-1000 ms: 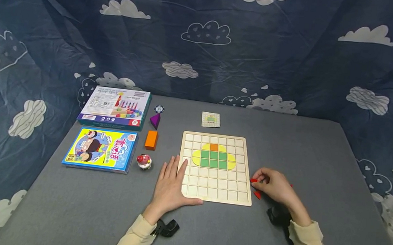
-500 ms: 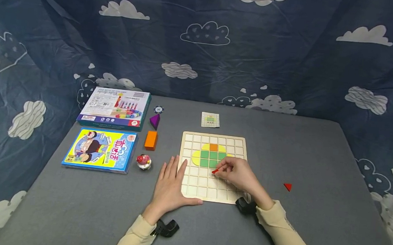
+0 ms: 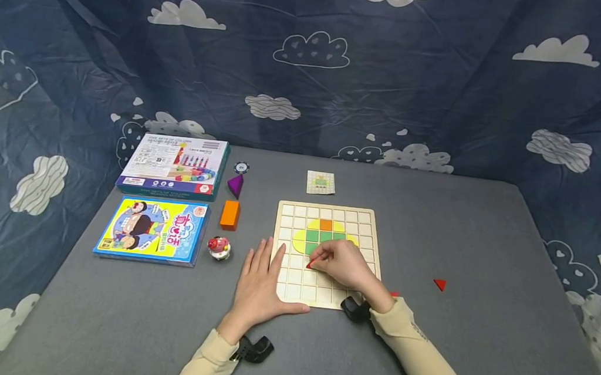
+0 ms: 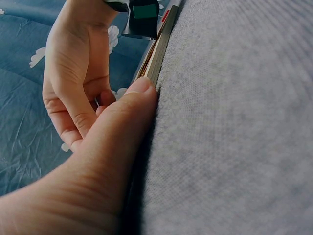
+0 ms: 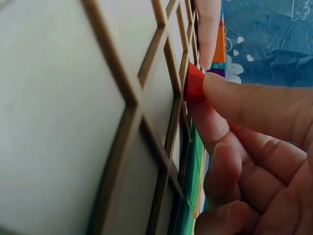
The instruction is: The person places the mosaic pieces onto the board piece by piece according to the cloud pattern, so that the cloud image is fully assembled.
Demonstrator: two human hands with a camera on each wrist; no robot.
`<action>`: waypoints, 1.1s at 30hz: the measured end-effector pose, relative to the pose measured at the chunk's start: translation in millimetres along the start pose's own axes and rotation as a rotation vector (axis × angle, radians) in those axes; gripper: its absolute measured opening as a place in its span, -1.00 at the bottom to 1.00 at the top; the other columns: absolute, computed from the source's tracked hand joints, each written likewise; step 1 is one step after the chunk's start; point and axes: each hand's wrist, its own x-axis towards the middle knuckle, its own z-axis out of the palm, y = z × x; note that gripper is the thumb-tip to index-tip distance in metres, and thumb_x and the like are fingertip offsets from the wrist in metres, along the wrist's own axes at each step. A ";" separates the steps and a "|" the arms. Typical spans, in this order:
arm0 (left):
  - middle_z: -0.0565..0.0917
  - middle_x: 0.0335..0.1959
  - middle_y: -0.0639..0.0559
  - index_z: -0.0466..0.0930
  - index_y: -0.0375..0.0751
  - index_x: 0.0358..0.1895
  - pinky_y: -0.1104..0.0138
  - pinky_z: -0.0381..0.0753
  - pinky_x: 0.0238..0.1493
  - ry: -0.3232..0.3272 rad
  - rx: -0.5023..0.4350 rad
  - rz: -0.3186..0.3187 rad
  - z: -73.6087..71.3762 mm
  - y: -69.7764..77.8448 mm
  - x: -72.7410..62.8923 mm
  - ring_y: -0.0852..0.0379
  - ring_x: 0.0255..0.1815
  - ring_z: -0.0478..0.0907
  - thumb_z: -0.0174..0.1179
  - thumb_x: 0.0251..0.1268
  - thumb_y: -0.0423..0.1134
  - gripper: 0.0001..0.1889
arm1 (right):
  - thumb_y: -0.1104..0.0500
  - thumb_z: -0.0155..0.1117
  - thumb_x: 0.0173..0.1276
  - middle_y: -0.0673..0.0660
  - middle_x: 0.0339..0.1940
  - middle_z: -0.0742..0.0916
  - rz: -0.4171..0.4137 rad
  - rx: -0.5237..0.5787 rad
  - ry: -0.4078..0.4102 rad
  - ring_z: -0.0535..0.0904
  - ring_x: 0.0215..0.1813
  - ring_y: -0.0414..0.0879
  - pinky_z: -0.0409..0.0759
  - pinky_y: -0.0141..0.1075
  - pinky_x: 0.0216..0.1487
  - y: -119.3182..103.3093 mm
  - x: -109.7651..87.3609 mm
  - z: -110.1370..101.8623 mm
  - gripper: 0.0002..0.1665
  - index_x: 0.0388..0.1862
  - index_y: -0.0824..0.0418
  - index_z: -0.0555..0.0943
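A wooden grid board lies on the grey table, with yellow, green and orange pieces set in its upper cells. Over the board's middle, my right hand pinches a red triangle piece between thumb and finger. In the right wrist view that piece is right at the grid ridges, just below the green squares. My left hand rests with straight, spread fingers along the board's left side, its thumb at the front edge. Part of the pattern is hidden behind my right hand.
Right of the board lie a red triangle and another red piece. A small pattern card is behind the board. To the left are two boxes, an orange block, a purple piece, a chip and a figurine.
My right hand has carried a red triangle from the table right of the board leftward over the grid, to the row under the green squares. The left hand stays in place.
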 end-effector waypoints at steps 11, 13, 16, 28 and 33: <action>-0.02 0.49 -0.27 0.00 -0.21 0.50 0.05 -0.23 0.42 -0.011 0.011 -0.004 0.7 -0.3 0.5 -0.10 0.50 -0.17 0.07 -0.41 0.69 0.38 | 0.18 0.44 0.17 -0.12 -0.49 0.72 0.105 -0.108 0.031 0.59 -0.37 -0.23 0.53 -0.22 -0.27 -6.0 1.5 4.1 -0.95 -0.46 0.14 0.76; -0.03 0.49 -0.26 -0.01 -0.20 0.50 0.06 -0.24 0.42 -0.017 0.013 -0.006 0.4 -0.3 0.4 -0.09 0.50 -0.19 0.06 -0.41 0.70 0.38 | 0.19 0.45 0.15 -0.11 -0.49 0.72 0.115 -0.122 0.044 0.59 -0.38 -0.22 0.52 -0.22 -0.28 -6.3 1.8 4.6 -0.96 -0.47 0.11 0.76; -0.04 0.49 -0.26 -0.02 -0.19 0.50 0.07 -0.26 0.42 -0.024 0.012 -0.011 0.4 -0.3 0.4 -0.09 0.50 -0.20 0.06 -0.40 0.70 0.38 | 0.20 0.47 0.11 -0.14 -0.53 0.70 0.122 -0.127 0.054 0.55 -0.45 -0.25 0.49 -0.25 -0.35 -6.6 2.0 5.0 -0.95 -0.50 0.08 0.75; -0.07 0.50 -0.24 -0.04 -0.18 0.51 0.06 -0.28 0.42 -0.038 -0.007 -0.015 0.6 0.7 -0.1 -0.08 0.50 -0.21 0.08 -0.40 0.68 0.38 | 0.15 0.47 0.11 -0.13 -0.62 0.59 0.092 -0.086 0.087 0.42 -0.57 -0.23 0.37 -0.33 -0.53 12.4 -28.9 -25.0 -0.93 -0.47 0.08 0.72; -0.06 0.50 -0.24 -0.02 -0.20 0.50 0.05 -0.24 0.42 -0.030 -0.013 -0.012 -0.4 -0.5 -0.1 -0.10 0.50 -0.18 0.10 -0.40 0.67 0.37 | 0.18 0.48 0.10 -0.10 -0.62 0.57 0.121 -0.101 0.136 0.37 -0.62 -0.20 0.30 -0.36 -0.62 33.0 -56.3 -50.5 -0.91 -0.43 0.12 0.71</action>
